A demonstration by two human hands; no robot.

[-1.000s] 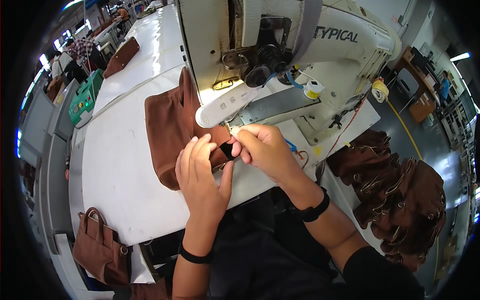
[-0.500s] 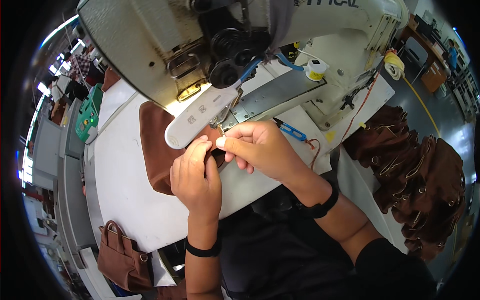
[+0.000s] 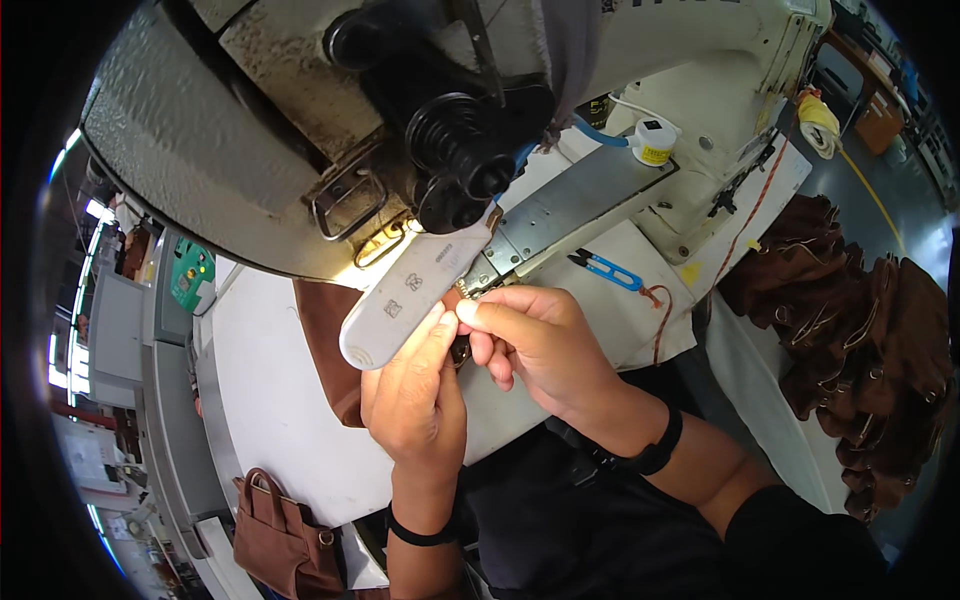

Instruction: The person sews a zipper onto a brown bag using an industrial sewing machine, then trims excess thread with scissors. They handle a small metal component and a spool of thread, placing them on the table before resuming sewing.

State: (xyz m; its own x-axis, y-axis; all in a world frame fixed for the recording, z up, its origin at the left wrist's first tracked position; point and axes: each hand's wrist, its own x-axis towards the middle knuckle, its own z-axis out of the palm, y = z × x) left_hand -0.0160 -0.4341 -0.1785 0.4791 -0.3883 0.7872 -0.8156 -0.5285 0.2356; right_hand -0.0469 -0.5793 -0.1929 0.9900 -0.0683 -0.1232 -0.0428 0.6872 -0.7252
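Observation:
A brown leather-like bag piece (image 3: pixel 325 350) lies under the head of a sewing machine (image 3: pixel 230 130), partly hidden by a white paddle-shaped plate (image 3: pixel 405 300). My left hand (image 3: pixel 415 390) is closed over the near edge of the piece, fingertips pressed together just below the plate. Beside it my right hand (image 3: pixel 545 345) pinches thumb and forefinger close to the machine's metal bed (image 3: pixel 560 220). A small gold-coloured metal bit shows by those fingertips, but what they pinch is mostly hidden. Fingertips of both hands nearly meet.
Blue thread snips (image 3: pixel 610 270) with a reddish cord lie right of the bed. A white capped container (image 3: pixel 653 143) stands on the bed. A finished-looking brown handbag (image 3: pixel 285 545) is at lower left. Many brown bag pieces (image 3: pixel 820 320) are heaped at right. A green box (image 3: pixel 190 275) stands far left.
The view has shifted nearer the machine head, so hands and table sit lower in it. Both hands keep their hold at the piece, with the right fingertips still pinched.

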